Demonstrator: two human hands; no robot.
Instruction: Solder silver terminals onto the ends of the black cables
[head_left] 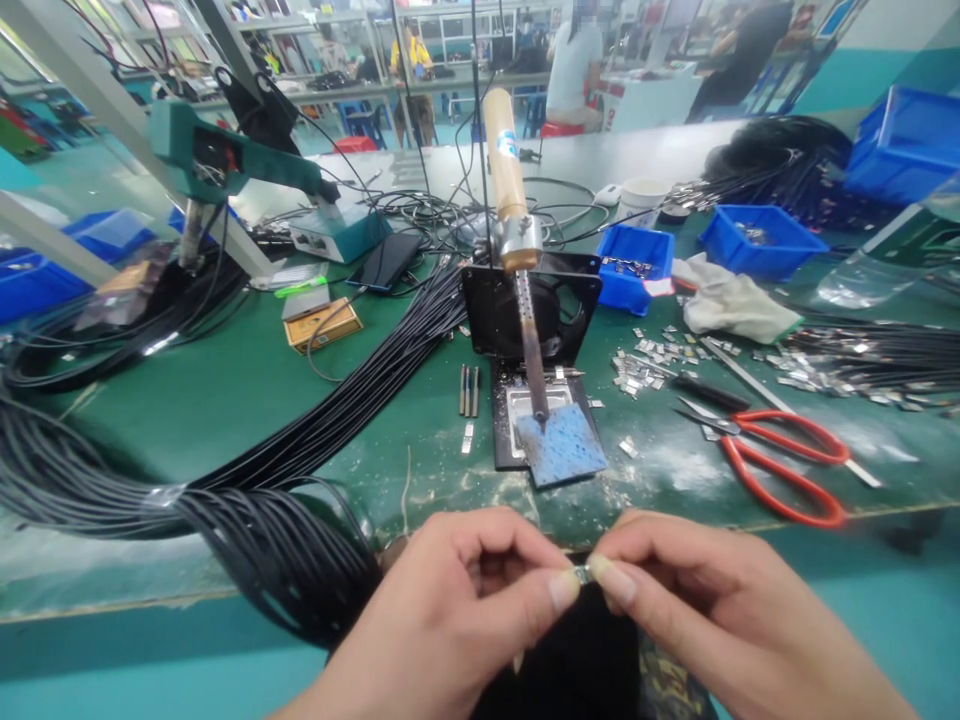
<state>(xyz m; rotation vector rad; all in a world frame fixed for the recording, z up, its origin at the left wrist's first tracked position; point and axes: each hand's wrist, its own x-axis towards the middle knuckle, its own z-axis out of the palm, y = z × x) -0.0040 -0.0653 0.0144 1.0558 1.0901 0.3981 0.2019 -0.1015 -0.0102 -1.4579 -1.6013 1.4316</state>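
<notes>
A tiny silvery metal piece (582, 574) sits pinched between the left grip (480, 590) and right grip (694, 585), partly covered.

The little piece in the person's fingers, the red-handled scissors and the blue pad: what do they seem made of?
Little piece: probably metal, by its silvery shine, though mostly covered. Red-handled scissors: grey blades look metal; smooth, evenly red handles suggest plastic. Blue pad: likely sponge, matte, with a pitted surface.
</notes>
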